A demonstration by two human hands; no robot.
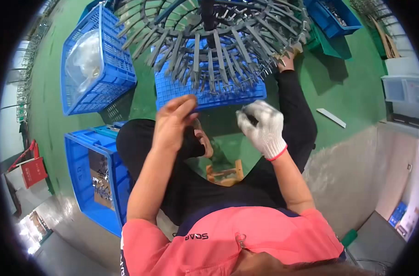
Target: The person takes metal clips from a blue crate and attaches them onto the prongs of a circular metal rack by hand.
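My bare left hand (174, 120) is raised in front of a round metal rack (214, 50) with many grey prongs. Its fingers are curled in towards the thumb; anything between them is too small or hidden to make out. To the right, my right hand (263, 129) wears a white knit glove with a red cuff. Its fingers and thumb bend together in a pinch, and I cannot make out what they hold. Both hands are just short of the rack's lower prongs, where small metal pieces hang. Beneath the rack lies a blue plastic crate (172, 94).
A blue basket (119, 60) with clear plastic bags stands at the left. Nearer is a blue bin (87, 138) holding small metal parts. Another blue bin (336, 27) sits back right. A white strip (331, 117) lies on the green floor; a wooden stool (225, 175) shows between my legs.
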